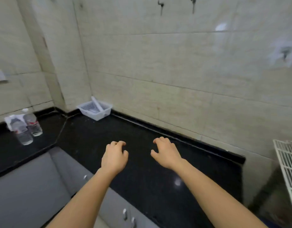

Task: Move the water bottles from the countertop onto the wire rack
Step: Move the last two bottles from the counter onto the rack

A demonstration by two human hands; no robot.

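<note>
Two clear plastic water bottles stand close together on the black countertop [142,162] at the far left: the nearer bottle [21,131] and, just behind it, a bottle with a white cap and a red label [33,123]. A white wire rack [288,163] shows at the right edge, past the counter's end. My left hand [114,157] and my right hand [166,153] hover side by side over the middle of the counter, palms down, fingers curled loosely, holding nothing. Both hands are far from the bottles and the rack.
A white plastic basket [95,109] with a white stick-like item in it sits in the back corner against the tiled wall. Crumpled white plastic [9,120] lies behind the bottles. Grey cabinet doors [35,186] run below the counter's front edge. Hooks hang high on the wall.
</note>
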